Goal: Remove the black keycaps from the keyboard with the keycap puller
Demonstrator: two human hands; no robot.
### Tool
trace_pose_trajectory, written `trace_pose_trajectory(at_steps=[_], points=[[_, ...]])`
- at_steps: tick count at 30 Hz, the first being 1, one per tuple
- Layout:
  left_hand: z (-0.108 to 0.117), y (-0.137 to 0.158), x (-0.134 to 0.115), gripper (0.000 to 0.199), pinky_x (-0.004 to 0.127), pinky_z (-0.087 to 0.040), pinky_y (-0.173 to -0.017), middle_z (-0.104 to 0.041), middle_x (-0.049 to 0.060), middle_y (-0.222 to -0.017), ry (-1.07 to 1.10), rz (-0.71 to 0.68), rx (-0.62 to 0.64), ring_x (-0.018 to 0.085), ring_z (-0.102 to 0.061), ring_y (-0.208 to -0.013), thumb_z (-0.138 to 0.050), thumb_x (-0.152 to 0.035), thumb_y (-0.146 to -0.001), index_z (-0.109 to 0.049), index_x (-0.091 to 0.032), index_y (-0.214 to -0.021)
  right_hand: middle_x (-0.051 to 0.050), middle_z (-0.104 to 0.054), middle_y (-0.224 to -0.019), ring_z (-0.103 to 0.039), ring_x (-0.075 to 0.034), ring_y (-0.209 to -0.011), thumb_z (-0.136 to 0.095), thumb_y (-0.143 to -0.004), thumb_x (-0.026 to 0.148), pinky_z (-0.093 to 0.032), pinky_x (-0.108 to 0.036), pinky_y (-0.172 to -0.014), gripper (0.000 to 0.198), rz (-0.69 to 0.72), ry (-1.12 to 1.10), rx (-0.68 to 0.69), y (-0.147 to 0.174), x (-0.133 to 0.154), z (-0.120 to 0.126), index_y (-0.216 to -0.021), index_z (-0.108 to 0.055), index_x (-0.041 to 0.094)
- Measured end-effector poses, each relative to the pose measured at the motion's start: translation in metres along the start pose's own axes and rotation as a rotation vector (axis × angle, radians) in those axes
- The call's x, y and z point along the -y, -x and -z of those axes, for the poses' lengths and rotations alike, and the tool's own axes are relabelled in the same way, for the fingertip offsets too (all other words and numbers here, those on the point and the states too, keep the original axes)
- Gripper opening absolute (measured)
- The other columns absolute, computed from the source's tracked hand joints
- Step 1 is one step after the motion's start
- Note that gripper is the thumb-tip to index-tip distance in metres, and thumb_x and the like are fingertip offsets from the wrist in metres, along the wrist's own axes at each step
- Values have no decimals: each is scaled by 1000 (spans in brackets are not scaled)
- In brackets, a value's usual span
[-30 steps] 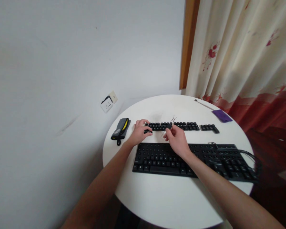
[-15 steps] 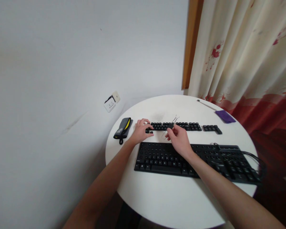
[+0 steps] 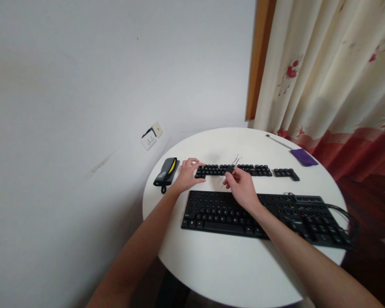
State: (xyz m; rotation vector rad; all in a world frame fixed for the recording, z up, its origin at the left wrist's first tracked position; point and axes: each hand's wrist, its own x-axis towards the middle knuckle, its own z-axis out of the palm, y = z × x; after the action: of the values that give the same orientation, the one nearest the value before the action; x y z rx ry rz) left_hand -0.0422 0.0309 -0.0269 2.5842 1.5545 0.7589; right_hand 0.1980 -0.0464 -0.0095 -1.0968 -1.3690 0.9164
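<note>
In the head view, we spread our left hand (image 3: 188, 176) wide around the left end of the long row of black keys (image 3: 259, 170), while our right hand has its grip closed on a small black tool (image 3: 230, 170) with thin wires, by the row's middle. If a wire or finger brushes the keys, we think it could knock them crooked. We have bare tabletop (image 3: 211, 261) behind the keys and before the keyboard (image 3: 218, 214), whose right end seems to poke past the edge, so a bump could shift it.
</note>
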Motion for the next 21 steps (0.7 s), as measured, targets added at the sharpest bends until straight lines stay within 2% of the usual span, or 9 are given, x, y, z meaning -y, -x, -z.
trace_pose_trajectory(at_steps=[6,13,21], points=[[7,2,19,79,48,-31,-107,-44,7,-131,-21,42,40,30,-41,-121,-86,-38,-65,-51,-33,-136,-2,-67,-64,-62,-15,-55,-55,-89,36,-49,-26,-56,25,-3,-7,4,0,3,1,-70,-51,21],[5,3,25,82,47,-32,-109,-43,8,-131,-4,62,54,30,-41,-125,-85,-38,-67,-48,-30,-140,-3,-67,-64,-62,-15,-56,-56,-89,35,-49,-27,-56,25,1,-15,11,1,3,1,-70,-51,20],[3,2,25,89,44,-38,-104,-51,7,-117,22,72,70,28,-49,-113,-83,-39,-68,-41,-26,-145,-2,-66,-64,-62,-15,-57,-55,-90,35,-48,-25,-55,25,9,-1,15,0,2,1,-70,-51,20]])
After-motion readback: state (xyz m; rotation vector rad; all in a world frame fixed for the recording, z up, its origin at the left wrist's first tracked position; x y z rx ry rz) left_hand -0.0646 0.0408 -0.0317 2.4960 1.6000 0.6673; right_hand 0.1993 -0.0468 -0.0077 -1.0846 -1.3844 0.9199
